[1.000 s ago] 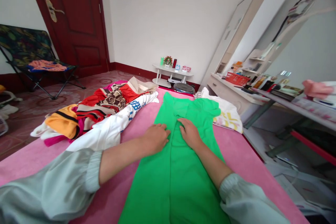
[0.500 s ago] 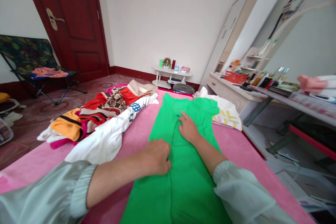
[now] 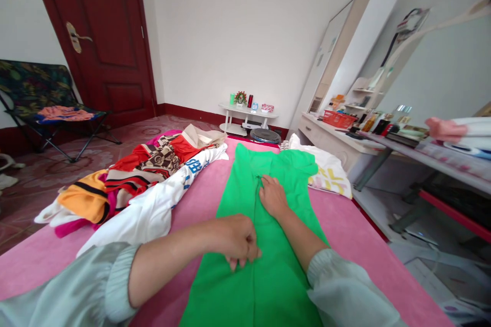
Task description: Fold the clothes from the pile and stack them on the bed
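Observation:
A long green garment, which looks like a dress (image 3: 230,286), lies spread lengthwise over the pink bed cover, with a seam or fold line down its middle. My left hand (image 3: 237,239) is over its lower middle, fingers loosely curled downward and a little apart, with no cloth visible between them. Farther up, my right hand (image 3: 274,196) rests on the cloth with its fingertips bent in at the upper end of the line. Small creases gather at those fingertips, where the cloth looks pinched. The right palm's underside is hidden.
Left of the dress are a white garment with blue lettering (image 3: 143,212) and a heap of colourful clothes (image 3: 126,176). A white printed shirt (image 3: 332,173) lies at the far right. The pink bed cover (image 3: 353,245) borders a dressing table (image 3: 326,133).
My left hand has loosened from a fist on the middle line and shifted slightly right. The right hand's outstretched index finger has bent in. The view has shifted slightly.

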Demonstrator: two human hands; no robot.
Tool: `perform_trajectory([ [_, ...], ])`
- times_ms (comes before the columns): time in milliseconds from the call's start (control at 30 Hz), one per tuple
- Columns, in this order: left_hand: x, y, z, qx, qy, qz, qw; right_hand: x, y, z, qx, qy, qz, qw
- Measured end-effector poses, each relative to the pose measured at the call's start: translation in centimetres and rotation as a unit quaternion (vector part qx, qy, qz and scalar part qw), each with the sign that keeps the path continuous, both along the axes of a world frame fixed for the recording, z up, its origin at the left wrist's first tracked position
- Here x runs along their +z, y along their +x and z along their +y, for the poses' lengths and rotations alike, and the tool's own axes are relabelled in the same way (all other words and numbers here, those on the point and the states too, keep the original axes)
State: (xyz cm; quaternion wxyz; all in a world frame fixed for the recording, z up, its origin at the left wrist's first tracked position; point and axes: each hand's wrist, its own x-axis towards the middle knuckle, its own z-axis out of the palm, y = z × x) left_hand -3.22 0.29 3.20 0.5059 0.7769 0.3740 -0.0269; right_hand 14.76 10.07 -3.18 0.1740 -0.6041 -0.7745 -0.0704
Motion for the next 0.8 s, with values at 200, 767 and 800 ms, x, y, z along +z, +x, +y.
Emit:
perform_trajectory([
  [200,-2.1,0.9,6.8,0.173,0.365,0.004,0.915,-0.5,2.1,1.2,0.073,0.005,0.151,0.986],
  [767,-7.1,0.6,9.4,0.158,0.479,0.104,0.857,6.8,12.6,8.4,-0.381,-0.064,0.077,0.919],
  [800,-7.1,0.6,9.3,0.158,0.478,0.103,0.858,6.7,12.2,8.5,-0.363,-0.045,0.083,0.927],
])
